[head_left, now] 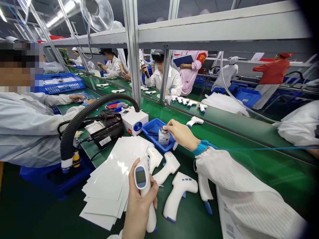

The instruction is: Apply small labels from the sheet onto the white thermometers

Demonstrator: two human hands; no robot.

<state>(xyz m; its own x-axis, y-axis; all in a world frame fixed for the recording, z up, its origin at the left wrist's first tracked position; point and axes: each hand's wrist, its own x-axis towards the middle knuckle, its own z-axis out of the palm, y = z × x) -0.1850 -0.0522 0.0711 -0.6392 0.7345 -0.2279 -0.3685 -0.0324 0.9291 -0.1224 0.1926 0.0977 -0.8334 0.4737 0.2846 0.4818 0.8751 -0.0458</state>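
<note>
Nearest the camera, the left hand (138,205) is closed around a white thermometer gun (145,190), its display (140,177) facing the camera. Just left of that hand lie white sheets (109,176); to its right, more thermometer guns (178,189). Beyond it, the right hand (183,133) touches the top of a bottle (163,137) in a blue tray (154,125); whether its drawn-in fingers grip anything, I cannot tell.

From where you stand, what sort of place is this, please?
Most likely a factory assembly line: people in white coats work along green benches, and many matching white thermometers lie there; the left hand holds another.
</note>
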